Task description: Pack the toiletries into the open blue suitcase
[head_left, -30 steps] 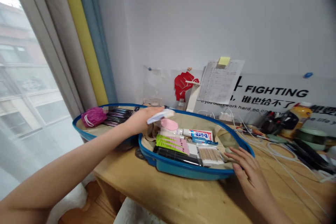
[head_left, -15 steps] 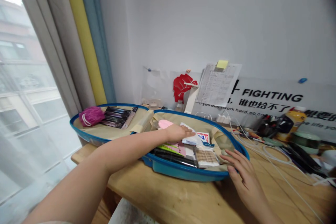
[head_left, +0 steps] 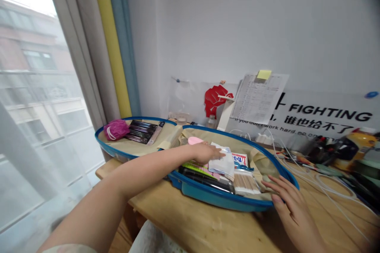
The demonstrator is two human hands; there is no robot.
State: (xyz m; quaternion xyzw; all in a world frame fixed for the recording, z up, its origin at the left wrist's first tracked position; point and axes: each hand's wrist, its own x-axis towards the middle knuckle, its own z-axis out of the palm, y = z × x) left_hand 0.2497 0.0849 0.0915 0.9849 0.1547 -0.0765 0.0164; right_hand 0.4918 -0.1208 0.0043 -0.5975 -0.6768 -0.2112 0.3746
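The left grip (head_left: 204, 153) has moved rightward and down from the hinge side of the blue-rimmed, beige-lined oval case (head_left: 219, 202), where it held the flat white packet (head_left: 222, 165) aloft a second ago. The packet now lies inside the case, under and right of that grip, whose fingers are extended loosely across it, unclenched. Right of the packet, the clear pack of thin cotton swabs (head_left: 246, 184) is nearer the right grip (head_left: 292, 201), which stays spread and unfilled at the rim.
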